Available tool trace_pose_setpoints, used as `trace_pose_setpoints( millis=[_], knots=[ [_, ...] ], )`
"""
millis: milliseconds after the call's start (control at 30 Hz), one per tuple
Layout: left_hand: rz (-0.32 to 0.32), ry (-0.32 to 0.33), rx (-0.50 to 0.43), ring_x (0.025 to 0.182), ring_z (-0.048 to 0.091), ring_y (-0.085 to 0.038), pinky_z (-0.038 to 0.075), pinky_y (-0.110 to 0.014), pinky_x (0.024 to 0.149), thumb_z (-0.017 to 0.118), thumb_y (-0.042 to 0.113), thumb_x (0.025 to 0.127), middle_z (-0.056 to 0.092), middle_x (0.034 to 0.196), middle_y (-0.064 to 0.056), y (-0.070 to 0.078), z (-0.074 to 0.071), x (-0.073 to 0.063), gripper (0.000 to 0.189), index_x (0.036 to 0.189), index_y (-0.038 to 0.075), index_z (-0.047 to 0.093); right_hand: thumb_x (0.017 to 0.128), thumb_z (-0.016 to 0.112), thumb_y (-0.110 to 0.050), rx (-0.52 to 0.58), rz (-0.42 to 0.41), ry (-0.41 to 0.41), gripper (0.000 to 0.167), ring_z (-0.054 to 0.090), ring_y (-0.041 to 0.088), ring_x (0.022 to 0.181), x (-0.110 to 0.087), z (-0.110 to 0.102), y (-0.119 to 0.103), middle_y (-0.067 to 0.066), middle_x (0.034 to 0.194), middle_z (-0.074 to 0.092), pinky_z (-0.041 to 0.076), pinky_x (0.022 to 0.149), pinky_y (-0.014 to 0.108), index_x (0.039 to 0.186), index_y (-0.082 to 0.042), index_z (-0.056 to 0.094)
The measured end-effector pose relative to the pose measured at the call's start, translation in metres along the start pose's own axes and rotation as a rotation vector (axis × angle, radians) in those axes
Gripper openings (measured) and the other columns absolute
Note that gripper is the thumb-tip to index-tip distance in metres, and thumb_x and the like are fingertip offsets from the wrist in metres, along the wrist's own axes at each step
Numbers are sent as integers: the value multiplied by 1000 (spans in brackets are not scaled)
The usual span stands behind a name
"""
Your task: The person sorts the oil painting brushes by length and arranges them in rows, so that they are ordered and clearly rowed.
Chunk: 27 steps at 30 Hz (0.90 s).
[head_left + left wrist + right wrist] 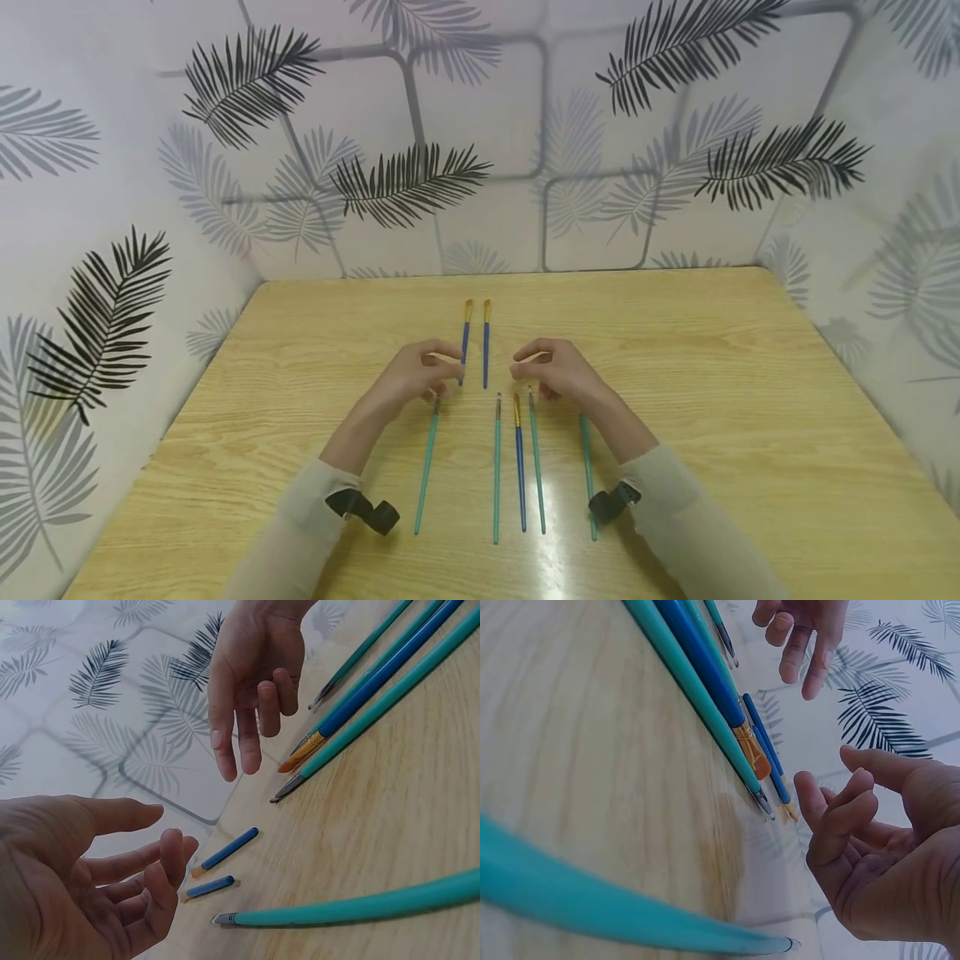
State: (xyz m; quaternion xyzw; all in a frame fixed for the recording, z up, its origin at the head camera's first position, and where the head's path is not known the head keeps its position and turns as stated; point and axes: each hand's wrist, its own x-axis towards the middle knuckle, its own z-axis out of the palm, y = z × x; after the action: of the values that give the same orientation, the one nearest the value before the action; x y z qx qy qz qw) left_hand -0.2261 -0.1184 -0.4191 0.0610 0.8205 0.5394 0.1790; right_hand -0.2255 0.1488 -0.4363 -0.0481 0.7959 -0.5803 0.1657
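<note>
Relaxed, slightly bent fingers with nothing between them show on my left hand [420,371]; it hovers over the bristle end of a teal paintbrush [427,467] and overlaps the handle of a blue paintbrush [465,333] in the head view. A second blue paintbrush [486,350] lies beside that one, bristles away from me. To the right, my right hand [558,371] is likewise loosely bent and holds nothing, above another teal paintbrush [587,458] partly hidden by the wrist. Between the forearms lie a teal paintbrush [497,475], a blue one with a gold ferrule [521,467] and one more teal paintbrush [537,475].
All the brushes lie on a wood-grain table [712,375]. A wall covering with leaf prints [487,108] rises behind its far edge and along both sides. Black straps with small devices sit on the left wrist [363,508] and right wrist [615,502].
</note>
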Motion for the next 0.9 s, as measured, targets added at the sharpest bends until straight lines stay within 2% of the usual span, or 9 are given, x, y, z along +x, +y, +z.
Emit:
trace_pose_setpoints(
  millis=[200, 367, 633, 800, 900],
  knots=[
    [22, 0, -14, 75, 69, -32, 55, -34, 66, 72, 24, 98, 75, 111, -19, -5, 0, -8, 43, 136, 5, 63, 95, 75, -21, 15, 18, -23, 42, 46, 12, 50, -7, 0, 0, 16, 114, 74, 37, 52, 26, 131, -2, 65],
    [28, -16, -30, 74, 69, -32, 55, -34, 66, 72, 23, 98, 73, 112, -22, -6, 1, -13, 43, 136, 4, 63, 96, 75, -23, -12, 26, -26, 42, 45, 11, 50, -12, 0, -1, 14, 114, 74, 37, 52, 26, 131, -3, 65],
    [42, -34, -13, 75, 68, -31, 53, -33, 64, 72, 24, 98, 74, 112, -21, -4, 3, -18, 44, 136, 4, 62, 95, 75, -24, -46, 26, -21, 42, 45, 11, 50, -15, -4, 1, 16, 113, 73, 34, 49, 25, 131, -3, 66],
    [29, -68, -37, 74, 68, -31, 50, -31, 61, 73, 23, 97, 73, 113, -21, -6, 5, -23, 46, 136, 2, 61, 94, 76, -23, -30, 28, -38, 41, 44, 12, 49, -19, -4, 3, 17, 113, 73, 33, 48, 26, 129, -3, 66],
    [24, -64, -33, 75, 69, -32, 50, -31, 60, 72, 22, 98, 73, 113, -20, -8, 7, -24, 44, 135, 2, 61, 94, 76, -22, -29, 29, -48, 40, 44, 12, 49, -22, -4, 4, 16, 112, 74, 33, 48, 26, 128, -3, 67]
  ],
)
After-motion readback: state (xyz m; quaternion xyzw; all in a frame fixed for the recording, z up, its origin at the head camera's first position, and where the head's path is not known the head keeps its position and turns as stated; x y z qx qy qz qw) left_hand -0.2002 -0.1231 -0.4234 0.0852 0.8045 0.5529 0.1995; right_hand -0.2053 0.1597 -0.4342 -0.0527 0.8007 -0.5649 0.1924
